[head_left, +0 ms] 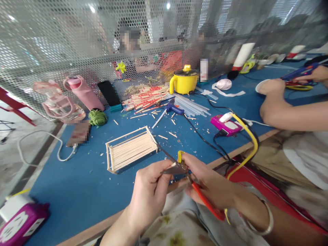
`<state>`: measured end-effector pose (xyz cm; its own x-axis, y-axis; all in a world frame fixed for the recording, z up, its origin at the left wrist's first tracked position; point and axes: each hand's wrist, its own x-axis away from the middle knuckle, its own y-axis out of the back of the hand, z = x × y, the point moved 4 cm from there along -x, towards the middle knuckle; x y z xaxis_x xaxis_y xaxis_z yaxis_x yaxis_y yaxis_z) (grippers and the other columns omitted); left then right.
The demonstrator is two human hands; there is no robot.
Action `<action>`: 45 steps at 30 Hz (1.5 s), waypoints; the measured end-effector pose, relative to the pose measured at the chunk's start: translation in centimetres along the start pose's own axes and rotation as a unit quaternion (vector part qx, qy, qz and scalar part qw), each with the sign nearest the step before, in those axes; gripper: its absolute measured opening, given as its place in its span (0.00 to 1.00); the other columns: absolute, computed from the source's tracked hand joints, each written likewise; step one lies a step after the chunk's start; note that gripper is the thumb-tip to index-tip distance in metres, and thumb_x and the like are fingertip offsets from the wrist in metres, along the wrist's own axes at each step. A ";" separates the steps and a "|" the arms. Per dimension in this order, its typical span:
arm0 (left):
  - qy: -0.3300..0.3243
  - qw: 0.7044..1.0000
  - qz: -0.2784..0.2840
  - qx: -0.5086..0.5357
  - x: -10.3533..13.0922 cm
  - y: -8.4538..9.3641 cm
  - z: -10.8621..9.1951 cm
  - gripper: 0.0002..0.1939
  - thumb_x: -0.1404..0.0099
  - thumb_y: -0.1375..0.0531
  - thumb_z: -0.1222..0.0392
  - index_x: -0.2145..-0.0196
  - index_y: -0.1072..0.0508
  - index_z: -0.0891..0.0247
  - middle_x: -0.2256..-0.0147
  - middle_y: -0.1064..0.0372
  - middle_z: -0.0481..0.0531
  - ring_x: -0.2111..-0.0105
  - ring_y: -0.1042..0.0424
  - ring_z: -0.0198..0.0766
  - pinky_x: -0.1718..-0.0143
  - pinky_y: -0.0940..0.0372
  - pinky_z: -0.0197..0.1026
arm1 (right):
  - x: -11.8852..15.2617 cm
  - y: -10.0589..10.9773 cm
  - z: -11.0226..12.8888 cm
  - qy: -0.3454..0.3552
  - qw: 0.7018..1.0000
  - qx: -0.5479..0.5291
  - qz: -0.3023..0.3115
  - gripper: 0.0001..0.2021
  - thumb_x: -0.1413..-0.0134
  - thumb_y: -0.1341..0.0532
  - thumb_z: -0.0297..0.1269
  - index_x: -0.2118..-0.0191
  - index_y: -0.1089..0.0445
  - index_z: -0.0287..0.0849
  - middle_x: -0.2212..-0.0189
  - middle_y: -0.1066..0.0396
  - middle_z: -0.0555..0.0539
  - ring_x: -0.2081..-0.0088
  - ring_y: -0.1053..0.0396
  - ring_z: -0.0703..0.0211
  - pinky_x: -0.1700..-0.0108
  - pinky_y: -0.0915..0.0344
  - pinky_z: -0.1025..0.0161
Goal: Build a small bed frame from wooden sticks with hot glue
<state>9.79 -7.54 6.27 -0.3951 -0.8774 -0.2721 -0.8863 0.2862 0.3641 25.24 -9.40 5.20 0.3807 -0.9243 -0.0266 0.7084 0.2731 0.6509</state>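
My right hand (pixel 205 174) grips a pair of scissors (pixel 183 168) with a red handle and some yellow on it. The dark blades are apart and reach toward my left hand (pixel 151 188), whose thumb and fingers are pinched together on a thin wooden stick (pixel 174 164). Only the pale tip of that stick shows between the blades; my fingers hide the rest. Just beyond my hands, a small frame of glued wooden sticks (pixel 133 148) lies on the blue table (pixel 84 191), with a slatted base and low rails.
Behind the frame lie a blue glue gun (pixel 174 108), red-tipped sticks (pixel 146 97) and clear glue sticks (pixel 191 106). A yellow pot (pixel 185 82) stands by the mesh screen. Cords run from a magenta power socket (pixel 225 125). At right, a co-worker's arm (pixel 294 112) rests on the table.
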 end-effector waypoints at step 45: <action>0.122 0.954 -0.088 0.259 0.6 1.9 1.1 0.06 0.34 0.46 0.58 0.64 0.34 0.62 0.71 0.26 0.51 0.69 0.28 0.32 0.65 0.34 0.34 | -9.0 7.2 -5.4 -0.235 0.910 0.322 0.111 0.24 0.59 0.41 0.58 0.87 0.36 0.41 0.86 0.34 0.44 0.81 0.36 0.56 0.79 0.48 0.63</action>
<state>7.67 -7.11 5.85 -0.2179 -0.9746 -0.0506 -0.9592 0.2235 -0.1734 30.09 2.37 5.99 0.0691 -0.9185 0.3893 0.0911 0.3944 0.9144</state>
